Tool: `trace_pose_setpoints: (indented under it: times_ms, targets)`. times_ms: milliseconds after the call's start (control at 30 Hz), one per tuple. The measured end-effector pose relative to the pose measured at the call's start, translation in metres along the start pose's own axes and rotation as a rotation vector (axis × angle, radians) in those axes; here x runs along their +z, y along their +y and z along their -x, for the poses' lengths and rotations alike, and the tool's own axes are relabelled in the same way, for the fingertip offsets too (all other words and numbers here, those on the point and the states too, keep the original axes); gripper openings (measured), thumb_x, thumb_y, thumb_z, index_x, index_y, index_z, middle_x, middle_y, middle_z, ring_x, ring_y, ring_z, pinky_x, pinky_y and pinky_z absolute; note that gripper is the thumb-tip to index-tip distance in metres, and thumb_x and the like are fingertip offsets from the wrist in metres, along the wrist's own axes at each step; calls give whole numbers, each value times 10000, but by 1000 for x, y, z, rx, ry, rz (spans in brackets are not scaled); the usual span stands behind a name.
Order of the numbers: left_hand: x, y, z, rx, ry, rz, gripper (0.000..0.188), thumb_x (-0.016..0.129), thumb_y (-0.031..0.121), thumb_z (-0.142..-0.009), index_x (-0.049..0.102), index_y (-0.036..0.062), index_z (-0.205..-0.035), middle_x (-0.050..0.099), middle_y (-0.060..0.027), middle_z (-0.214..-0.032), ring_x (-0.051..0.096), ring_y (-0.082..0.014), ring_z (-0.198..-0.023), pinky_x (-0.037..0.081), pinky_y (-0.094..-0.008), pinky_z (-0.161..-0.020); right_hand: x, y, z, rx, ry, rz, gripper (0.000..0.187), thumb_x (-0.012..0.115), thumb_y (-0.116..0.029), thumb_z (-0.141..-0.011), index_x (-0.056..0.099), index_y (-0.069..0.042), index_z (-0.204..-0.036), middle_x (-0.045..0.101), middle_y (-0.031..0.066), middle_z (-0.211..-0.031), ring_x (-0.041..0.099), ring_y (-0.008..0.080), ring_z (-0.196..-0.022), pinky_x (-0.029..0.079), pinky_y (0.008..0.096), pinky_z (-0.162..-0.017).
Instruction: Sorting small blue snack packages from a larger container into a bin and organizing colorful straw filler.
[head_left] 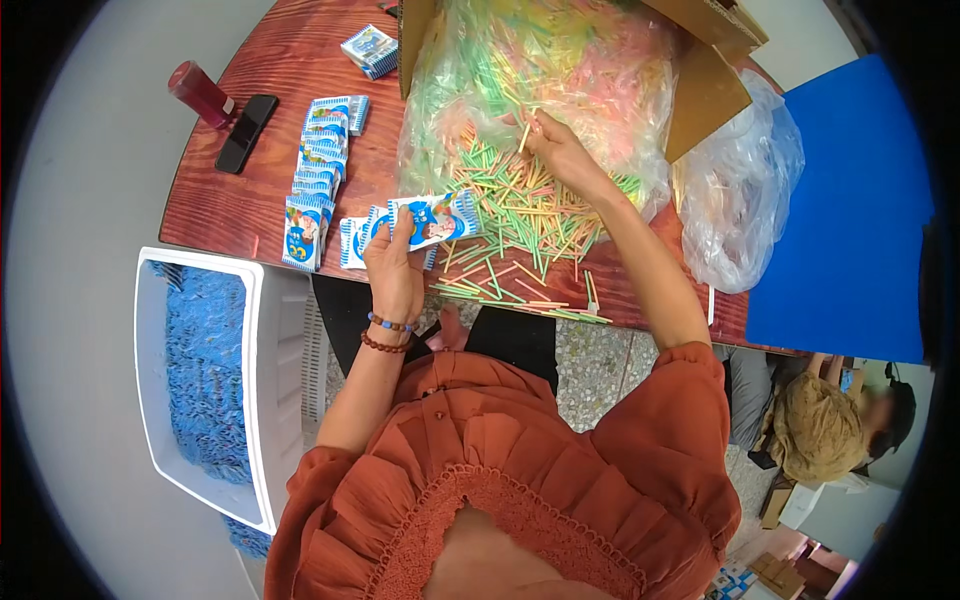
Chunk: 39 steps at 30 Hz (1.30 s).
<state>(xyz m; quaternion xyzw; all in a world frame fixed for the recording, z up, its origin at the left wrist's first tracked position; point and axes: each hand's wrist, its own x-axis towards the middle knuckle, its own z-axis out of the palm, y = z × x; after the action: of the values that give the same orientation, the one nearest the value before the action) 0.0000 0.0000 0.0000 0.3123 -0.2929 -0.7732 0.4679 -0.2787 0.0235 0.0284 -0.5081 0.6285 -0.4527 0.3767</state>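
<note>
My left hand (393, 258) is closed on a small blue and white packet (440, 220) at the table's near edge. Beneath and beside it, other packets (353, 243) of the same kind lie partly covered. Over the heap of pastel sticks (520, 205), my right hand (562, 158) pinches a thin pale stick (525, 138) between thumb and fingers. The heap is green, pink, yellow and orange, and spills out of a large clear plastic bag (610, 70). A row of packets (320, 170) overlaps to the left of my left hand.
Cardboard box flaps (712, 105) flank the bag. On the red wooden table (215, 215) are a phone (247, 133) and a red bottle (198, 92). A white bin (258, 400) full of blue pieces stands left; a blue panel (850, 210) and another person (820, 425) are right.
</note>
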Motion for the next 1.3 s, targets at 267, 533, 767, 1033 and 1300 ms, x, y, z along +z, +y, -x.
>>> trace_pose_setpoints:
  times_ms: [267, 533, 767, 1033, 1300]
  targets:
    - [26, 0, -14, -82, -33, 113, 240, 597, 257, -967, 645, 26, -925, 668, -53, -893, 599, -118, -739, 486, -255, -613, 17, -34, 12, 71, 131, -707, 145, 448, -149, -1012, 515, -21, -1025, 629, 118, -915, 636, 269, -971, 527, 376, -848]
    - [43, -14, -19, -81, 11, 115, 289, 603, 284, -962, 644, 5, -900, 662, -53, -843, 572, -121, -646, 486, -243, -598, 60, -64, 21, -403, 317, -1064, 145, 440, -198, -1024, 480, -62, -1051, 594, 100, -937, 607, 330, -1041, 413, 453, -992]
    - [47, -10, -15, -100, -9, 159, 281, 587, 283, -971, 640, 13, -910, 660, -52, -865, 573, -121, -677, 487, -247, -620, 98, -87, 23, -536, 639, -865, 202, 456, -236, -1014, 445, -43, -1073, 587, 118, -936, 598, 361, -1064, 410, 450, -984]
    - [51, -8, -12, -57, -19, 199, 283, 582, 284, -974, 641, 13, -919, 665, -53, -875, 584, -112, -704, 492, -251, -633, 112, -82, 28, -575, 738, -526, 190, 404, -214, -1029, 391, -35, -1094, 583, 114, -923, 601, 347, -1082, 309, 489, -1077]
    - [58, -11, -11, -16, -38, 189, 280, 562, 282, -985, 642, 18, -935, 667, -46, -886, 604, -104, -743, 502, -250, -648, 122, -80, 29, -533, 638, -440, 237, 376, -219, -1044, 443, 1, -1098, 609, 140, -1119, 531, 268, -1201, 276, 414, -1111]
